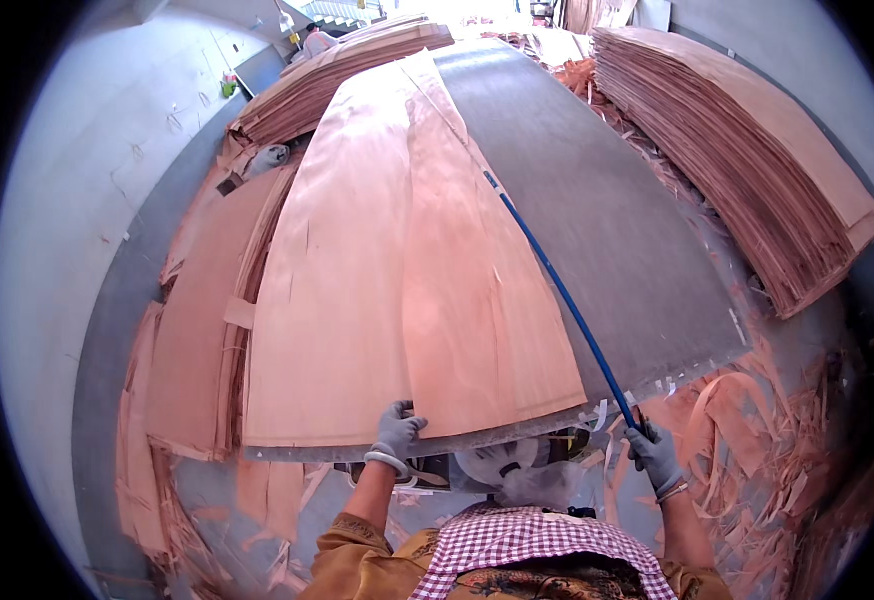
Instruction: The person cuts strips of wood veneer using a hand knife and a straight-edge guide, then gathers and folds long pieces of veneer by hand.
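Note:
Two long pinkish wood veneer sheets lie side by side on a large grey table board [597, 200]: a left sheet [332, 270] and a right sheet [477, 310]. My left hand [395, 432], in a grey glove, is at the near edge where the sheets meet. Its fingers are bent and closed on the right sheet's near corner. My right hand [654, 455], also gloved, is wrapped round the lower end of a long blue rod [572, 305]. The rod slants away along the right sheet's edge, its far tip over the veneer.
Tall veneer stacks stand at the right [747, 150] and far left [347, 70]. A lower stack [212, 320] sits close on the left. Veneer scraps [737, 440] litter the floor. A clear plastic bag [517, 470] lies beneath the near edge. Another person [319, 40] is far back.

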